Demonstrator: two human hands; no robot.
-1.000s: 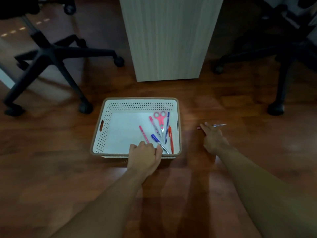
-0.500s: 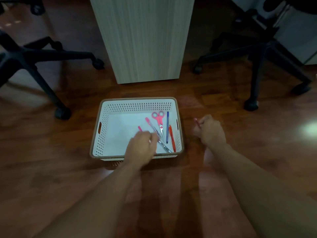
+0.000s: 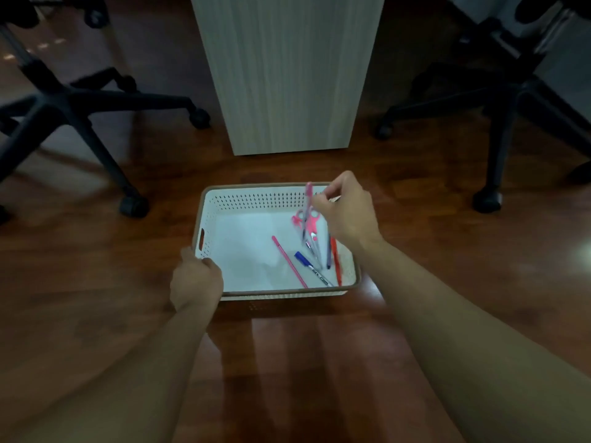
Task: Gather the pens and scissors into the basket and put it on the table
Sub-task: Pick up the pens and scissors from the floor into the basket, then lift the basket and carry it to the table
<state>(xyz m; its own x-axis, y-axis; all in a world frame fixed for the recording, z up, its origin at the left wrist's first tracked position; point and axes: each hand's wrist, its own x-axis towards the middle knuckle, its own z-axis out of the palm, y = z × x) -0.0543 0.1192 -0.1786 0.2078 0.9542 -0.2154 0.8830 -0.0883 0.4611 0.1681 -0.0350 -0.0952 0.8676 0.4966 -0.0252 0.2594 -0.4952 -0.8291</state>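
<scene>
A white perforated basket (image 3: pixel 256 199) with a brown rim sits on the wooden floor. Inside lie pink scissors (image 3: pixel 299 219), a pink pen (image 3: pixel 289 262), a blue-capped pen (image 3: pixel 311 270), a dark blue pen (image 3: pixel 328 254) and a red pen (image 3: pixel 335 262). My left hand (image 3: pixel 195 281) grips the rim at the near left corner. My right hand (image 3: pixel 347 211) hovers over the basket's far right part. Its fingertips pinch a pink-capped pen (image 3: pixel 308 215), which hangs almost upright and is blurred.
A pale wood-grain panel (image 3: pixel 287 75) stands on the floor just behind the basket. Black office chair bases with castors stand at the left (image 3: pixel 73 110) and right (image 3: pixel 499 123). Bare wooden floor (image 3: pixel 303 362) lies between me and the basket.
My right hand picked the pen up off the floor right of the basket and carried it left over the basket. My left hand slid from the near rim's middle to the near left corner.
</scene>
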